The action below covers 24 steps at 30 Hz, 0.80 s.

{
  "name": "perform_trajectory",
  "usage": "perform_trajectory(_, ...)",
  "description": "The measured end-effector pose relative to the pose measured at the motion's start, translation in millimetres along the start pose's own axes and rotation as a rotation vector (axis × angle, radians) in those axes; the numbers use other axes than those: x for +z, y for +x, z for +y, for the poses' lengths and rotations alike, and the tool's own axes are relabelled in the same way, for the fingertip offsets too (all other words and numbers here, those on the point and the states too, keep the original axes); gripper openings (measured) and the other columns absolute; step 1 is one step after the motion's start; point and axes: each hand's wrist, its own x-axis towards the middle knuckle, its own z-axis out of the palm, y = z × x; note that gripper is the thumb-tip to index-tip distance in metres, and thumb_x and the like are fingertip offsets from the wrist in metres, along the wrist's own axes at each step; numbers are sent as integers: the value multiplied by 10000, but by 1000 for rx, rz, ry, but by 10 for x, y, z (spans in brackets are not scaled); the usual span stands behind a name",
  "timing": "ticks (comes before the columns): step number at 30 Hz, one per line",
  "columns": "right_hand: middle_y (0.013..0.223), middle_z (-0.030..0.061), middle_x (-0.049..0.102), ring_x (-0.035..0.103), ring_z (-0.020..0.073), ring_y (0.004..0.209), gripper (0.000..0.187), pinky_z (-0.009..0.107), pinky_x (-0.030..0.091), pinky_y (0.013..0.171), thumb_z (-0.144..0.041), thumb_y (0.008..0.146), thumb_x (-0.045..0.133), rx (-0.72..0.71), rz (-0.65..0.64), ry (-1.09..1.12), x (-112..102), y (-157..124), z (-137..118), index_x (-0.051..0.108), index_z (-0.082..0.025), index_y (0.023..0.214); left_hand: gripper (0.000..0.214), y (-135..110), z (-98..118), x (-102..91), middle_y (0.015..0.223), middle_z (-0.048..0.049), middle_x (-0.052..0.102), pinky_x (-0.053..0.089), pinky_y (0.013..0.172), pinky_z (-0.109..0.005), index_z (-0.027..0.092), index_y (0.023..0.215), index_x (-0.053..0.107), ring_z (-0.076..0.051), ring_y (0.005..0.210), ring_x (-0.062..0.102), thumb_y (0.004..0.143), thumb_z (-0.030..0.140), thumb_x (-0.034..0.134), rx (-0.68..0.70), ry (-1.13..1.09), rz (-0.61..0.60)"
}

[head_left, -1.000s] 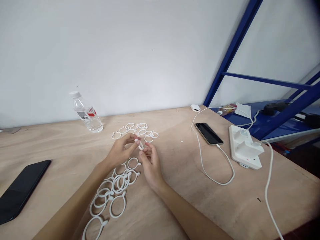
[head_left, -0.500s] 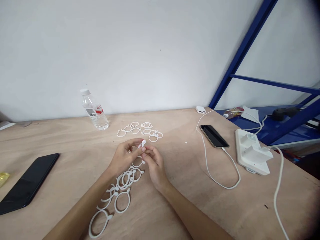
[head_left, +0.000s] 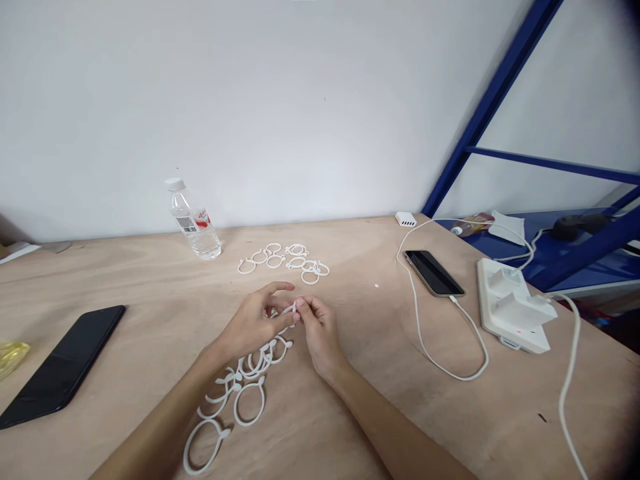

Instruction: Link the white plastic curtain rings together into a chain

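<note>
My left hand [head_left: 256, 322] and my right hand [head_left: 320, 330] meet over the middle of the wooden table [head_left: 350, 413]. Both pinch one white plastic ring [head_left: 290, 311] between their fingertips, and most of that ring is hidden by the fingers. Just below the hands lies a pile of larger white rings [head_left: 235, 393], trailing toward me. A second group of smaller white rings [head_left: 285, 260] lies farther back, close to the wall.
A clear water bottle [head_left: 193, 220] stands at the back left. A black phone [head_left: 63, 363] lies at the left with a yellow wrapper [head_left: 11, 353] beside it. At the right lie a phone [head_left: 434, 272] on a white cable [head_left: 440, 347], a white power strip [head_left: 515, 305] and a blue shelf frame [head_left: 500, 87].
The view has swung left, so everything sits farther right in the picture. My fingertips have closed in together on the ring and lowered it slightly toward the table.
</note>
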Motion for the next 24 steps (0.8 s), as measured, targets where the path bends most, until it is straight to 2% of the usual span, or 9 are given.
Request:
perform_trajectory(5, 631, 0, 583, 543, 146, 640, 256, 252, 436, 623, -386, 794, 566, 6, -7, 16, 1, -4, -13, 576, -176, 648, 419, 4, -1, -4, 801, -26, 733, 433, 610, -278, 178, 1128, 507, -166, 673, 624, 745, 315, 604, 17, 7, 2)
perform_trajectory(12, 571, -28, 490, 438, 117, 563, 297, 234, 370, 559, -398, 803, 539, 15, 9, 26, 6, 7, -44, 527, -182, 599, 362, 10, 27, -12, 712, -8, 715, 437, 596, -276, 171, 1022, 552, -159, 645, 612, 748, 399, 620, 30, -14, 29)
perform_trajectory(19, 588, -17, 539, 507, 135, 599, 284, 246, 409, 603, -382, 807, 545, 12, -14, 8, 1, -7, -31, 552, -176, 611, 263, 8, 15, -7, 710, 1, 691, 422, 571, -238, 178, 934, 526, -136, 631, 585, 738, 316, 636, 58, -41, -10)
perform_trajectory(22, 588, -18, 542, 504, 132, 593, 283, 242, 404, 594, -373, 823, 527, -2, -20, -26, 11, -9, -25, 561, -171, 628, 311, 10, -11, -88, 718, 4, 682, 434, 570, -241, 188, 989, 518, -142, 629, 589, 756, 354, 640, 46, -47, -56)
perform_trajectory(24, 607, -17, 550, 495, 130, 594, 279, 237, 391, 579, -375, 837, 512, -32, -1, -82, 16, -7, -8, 584, -168, 665, 357, 27, -36, -173, 823, -30, 704, 470, 617, -268, 194, 1067, 527, -171, 711, 624, 797, 418, 594, 34, -60, -117)
